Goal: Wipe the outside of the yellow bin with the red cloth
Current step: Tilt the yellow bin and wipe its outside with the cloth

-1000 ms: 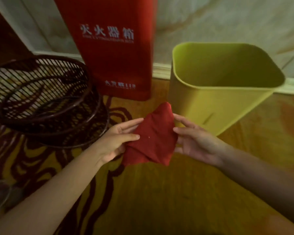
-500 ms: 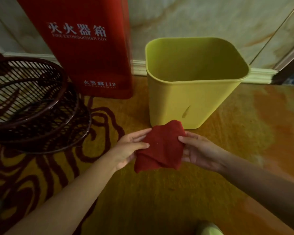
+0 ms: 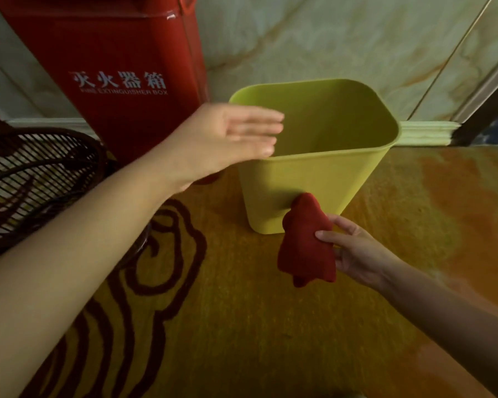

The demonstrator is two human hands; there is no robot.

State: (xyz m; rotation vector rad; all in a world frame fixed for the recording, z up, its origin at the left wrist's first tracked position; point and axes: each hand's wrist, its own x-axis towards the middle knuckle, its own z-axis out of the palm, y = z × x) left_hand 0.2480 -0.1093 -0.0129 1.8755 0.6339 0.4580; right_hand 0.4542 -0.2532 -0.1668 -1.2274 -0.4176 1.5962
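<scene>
On carpet: yellow bin (image 3: 308, 179) upright, empty | right hand (image 3: 357, 251) grips bunched red cloth (image 3: 305, 245) | left hand (image 3: 227, 139) spread, empty

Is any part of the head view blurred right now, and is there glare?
Head view: left hand is motion-blurred at the fingers above the yellow bin rim; right hand and red cloth are fairly sharp; small glare on the red extinguisher box top; wide-angle bending at edges.
</scene>
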